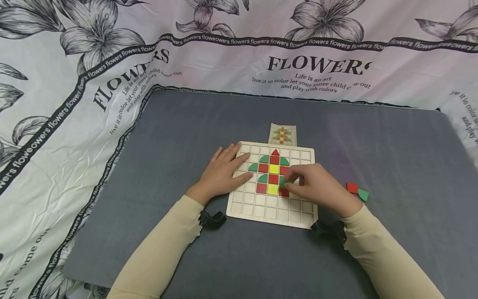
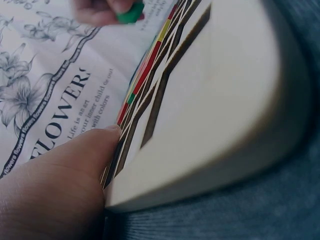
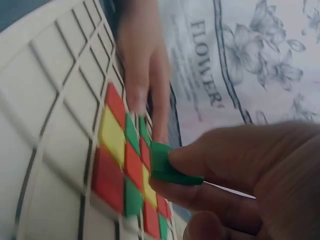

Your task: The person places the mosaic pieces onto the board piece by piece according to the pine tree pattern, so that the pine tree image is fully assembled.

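A wooden grid board holds red, yellow and green tiles set in a tree-like pattern. My left hand rests on its left edge with the fingers spread; its thumb shows close up in the left wrist view. Between thumb and fingers, my right hand pinches a green quarter-round tile over the right part of the pattern. Another green tile lies in the board beside a red tile. The right fingers partly hide the pattern's right side in the head view.
A small pattern card lies just behind the board. Right of the right hand, a loose red tile and a loose green tile lie on the grey tabletop. Flower-printed cloth hangs behind and at the left.
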`<state>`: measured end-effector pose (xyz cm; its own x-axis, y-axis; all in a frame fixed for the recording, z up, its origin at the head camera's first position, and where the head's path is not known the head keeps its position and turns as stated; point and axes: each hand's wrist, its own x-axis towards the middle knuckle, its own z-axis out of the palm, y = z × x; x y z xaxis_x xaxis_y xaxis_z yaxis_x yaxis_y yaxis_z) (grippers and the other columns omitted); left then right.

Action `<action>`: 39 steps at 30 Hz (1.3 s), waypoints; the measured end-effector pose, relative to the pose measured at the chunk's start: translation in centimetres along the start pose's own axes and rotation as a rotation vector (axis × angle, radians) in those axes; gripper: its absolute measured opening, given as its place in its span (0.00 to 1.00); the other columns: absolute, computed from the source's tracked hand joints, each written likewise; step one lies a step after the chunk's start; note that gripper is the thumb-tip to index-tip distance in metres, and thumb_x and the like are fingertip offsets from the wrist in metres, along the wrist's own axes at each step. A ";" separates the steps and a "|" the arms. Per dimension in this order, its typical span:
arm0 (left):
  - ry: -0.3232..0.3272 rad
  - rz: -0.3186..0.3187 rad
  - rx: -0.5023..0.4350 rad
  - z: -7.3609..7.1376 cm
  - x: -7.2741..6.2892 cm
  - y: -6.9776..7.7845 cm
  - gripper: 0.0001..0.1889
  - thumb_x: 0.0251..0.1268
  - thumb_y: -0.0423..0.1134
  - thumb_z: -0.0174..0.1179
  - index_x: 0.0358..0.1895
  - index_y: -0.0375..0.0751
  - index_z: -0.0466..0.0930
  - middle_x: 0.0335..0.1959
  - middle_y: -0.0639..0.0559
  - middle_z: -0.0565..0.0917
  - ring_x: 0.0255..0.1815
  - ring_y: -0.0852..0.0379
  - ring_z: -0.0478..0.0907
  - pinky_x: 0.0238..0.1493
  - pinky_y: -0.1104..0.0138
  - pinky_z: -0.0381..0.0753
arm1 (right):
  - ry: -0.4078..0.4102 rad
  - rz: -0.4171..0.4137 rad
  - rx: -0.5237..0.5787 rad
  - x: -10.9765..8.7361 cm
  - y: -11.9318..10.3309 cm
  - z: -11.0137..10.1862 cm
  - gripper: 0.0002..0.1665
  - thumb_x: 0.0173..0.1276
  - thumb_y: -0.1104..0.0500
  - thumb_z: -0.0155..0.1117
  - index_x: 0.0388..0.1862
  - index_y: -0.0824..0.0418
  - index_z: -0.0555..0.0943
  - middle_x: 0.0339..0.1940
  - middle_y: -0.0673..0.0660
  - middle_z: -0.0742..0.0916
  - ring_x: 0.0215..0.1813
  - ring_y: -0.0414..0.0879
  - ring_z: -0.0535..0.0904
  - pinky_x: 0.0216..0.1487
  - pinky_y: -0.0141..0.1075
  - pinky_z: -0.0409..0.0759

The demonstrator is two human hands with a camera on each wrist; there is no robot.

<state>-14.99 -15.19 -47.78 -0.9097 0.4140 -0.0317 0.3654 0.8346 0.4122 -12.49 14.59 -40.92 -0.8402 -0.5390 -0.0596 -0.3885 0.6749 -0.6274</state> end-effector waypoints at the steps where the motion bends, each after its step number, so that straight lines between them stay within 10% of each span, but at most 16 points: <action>1: 0.000 0.003 0.001 0.0 0.0 0.0 0.39 0.76 0.69 0.51 0.84 0.58 0.62 0.88 0.52 0.47 0.89 0.52 0.41 0.86 0.52 0.31 | -0.008 -0.013 0.008 0.5 -0.2 0.3 0.02 0.69 0.60 0.74 0.40 0.54 0.90 0.32 0.45 0.89 0.24 0.40 0.76 0.28 0.35 0.76; 15: -0.008 0.023 0.016 -0.1 0.1 0.2 0.38 0.78 0.70 0.49 0.84 0.58 0.62 0.88 0.52 0.47 0.89 0.51 0.42 0.86 0.51 0.31 | -0.096 -0.107 0.099 4.9 -2.4 3.5 0.03 0.68 0.61 0.75 0.37 0.54 0.92 0.32 0.43 0.89 0.27 0.39 0.75 0.31 0.35 0.76; 39: -0.002 0.011 0.033 0.1 0.0 -0.1 0.39 0.77 0.71 0.48 0.84 0.59 0.61 0.88 0.52 0.47 0.89 0.52 0.42 0.86 0.52 0.31 | -0.026 -0.165 -0.183 5.1 -3.5 4.5 0.09 0.69 0.54 0.77 0.45 0.54 0.94 0.36 0.46 0.87 0.34 0.38 0.79 0.35 0.36 0.81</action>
<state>-15.02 -15.20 -47.85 -0.9054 0.4236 -0.0292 0.3814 0.8415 0.3827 -13.67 7.22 -42.50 -0.7505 -0.6607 0.0108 -0.5838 0.6553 -0.4794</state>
